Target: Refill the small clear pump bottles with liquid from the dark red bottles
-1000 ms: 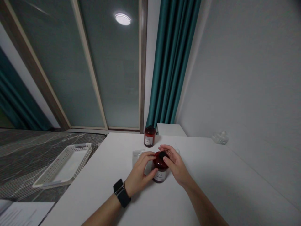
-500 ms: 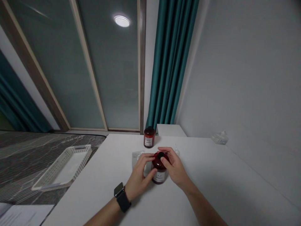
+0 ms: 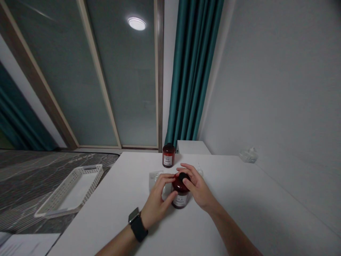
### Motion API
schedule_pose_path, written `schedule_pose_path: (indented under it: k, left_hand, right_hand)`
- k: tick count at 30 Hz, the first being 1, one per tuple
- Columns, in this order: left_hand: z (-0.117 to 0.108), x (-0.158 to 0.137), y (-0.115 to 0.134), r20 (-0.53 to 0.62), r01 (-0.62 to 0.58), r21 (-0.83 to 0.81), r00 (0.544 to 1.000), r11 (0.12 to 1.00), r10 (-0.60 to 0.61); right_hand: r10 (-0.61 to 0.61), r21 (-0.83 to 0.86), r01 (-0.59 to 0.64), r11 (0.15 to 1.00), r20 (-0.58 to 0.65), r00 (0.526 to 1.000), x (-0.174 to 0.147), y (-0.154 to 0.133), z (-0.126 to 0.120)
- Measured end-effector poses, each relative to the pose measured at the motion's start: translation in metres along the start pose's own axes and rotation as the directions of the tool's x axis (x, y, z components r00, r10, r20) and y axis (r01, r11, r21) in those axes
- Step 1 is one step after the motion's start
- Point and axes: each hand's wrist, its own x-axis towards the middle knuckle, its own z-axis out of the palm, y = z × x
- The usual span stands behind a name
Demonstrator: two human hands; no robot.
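A dark red-brown bottle point(image 3: 180, 201) with a white label stands upright on the white table point(image 3: 128, 185). My left hand point(image 3: 159, 201), with a black watch on its wrist, grips the bottle's left side between thumb and fingers. The fingers of my right hand point(image 3: 197, 186) are closed about the black cap point(image 3: 183, 176) at the bottle's top. Behind my left fingers lies a clear plastic packet point(image 3: 153, 177), partly hidden. A second, similar bottle point(image 3: 168, 158) stands farther back, apart from both hands.
On the floor at the left lies a white perforated basket point(image 3: 73, 193). A crumpled clear plastic piece point(image 3: 248, 155) sits near the table's far right edge by the wall. Printed paper point(image 3: 29, 245) shows at the lower left. A white box-like piece point(image 3: 193, 147) stands behind the table.
My right fingers have shifted slightly around the cap, the fingertips lifting a little. My left hand stays on the bottle, which stands in the same place. The view has moved very slightly.
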Motion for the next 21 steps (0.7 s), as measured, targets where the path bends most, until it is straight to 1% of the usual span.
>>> schedule_pose_path:
  k: [4,7,14,17,21]
  left_hand:
    - [0.002,-0.003,-0.002,-0.017,-0.006,0.033,1.0,0.999,0.007]
    - [0.002,-0.003,-0.003,-0.001,-0.015,0.066,1.0,0.998,0.015]
    - [-0.001,0.0,-0.002,0.044,-0.034,0.063,0.999,0.997,0.031]
    - [-0.001,-0.001,-0.002,0.019,-0.027,0.041,0.999,0.999,0.026]
    - [0.003,-0.003,-0.002,-0.026,-0.004,0.024,1.0,1.0,0.005]
  right_hand:
    - [-0.006,-0.005,0.006,1.0,-0.054,0.999,0.0,0.005,0.004]
    - [0.01,0.016,-0.01,1.0,-0.063,0.998,0.0,0.005,0.004]
    - [0.071,0.017,-0.072,0.997,0.029,0.997,-0.001,-0.005,-0.004]
    - [0.073,0.027,-0.073,0.997,0.013,0.997,-0.001,-0.004,-0.002]
    - [0.053,0.048,-0.051,0.998,-0.041,0.998,0.0,0.002,0.003]
